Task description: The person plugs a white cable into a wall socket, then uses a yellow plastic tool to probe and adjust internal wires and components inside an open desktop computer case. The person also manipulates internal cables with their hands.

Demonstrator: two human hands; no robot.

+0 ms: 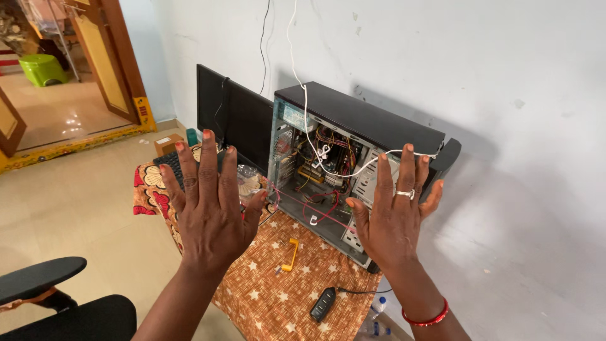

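Two bare hands are raised side by side in front of the camera, backs toward the viewer, holding nothing. An open computer case [353, 164] stands on the floor against the white wall [505, 76], its side panel off and its wiring exposed; it lies beyond and between the hands, with its right part partly hidden behind the right hand.

At far left, the armrest of a black chair [41, 278] enters the view. A patterned orange cloth [265, 297] covers the floor beneath the hands. A dark flat monitor [243, 117] leans against the wall just left of the case, and a black keyboard [169, 161] shows partly behind the left hand's fingers. On the cloth between the wrists lie a small yellow tool [291, 255] and a black cabled device [323, 303]. A white cable [303, 95] hangs down the wall into the case.

The left hand [208, 202] is upright with fingers spread wide, touching nothing. The right hand [394, 211] is likewise upright and spread, with a ring on one finger and a red bangle [429, 317] at the wrist.
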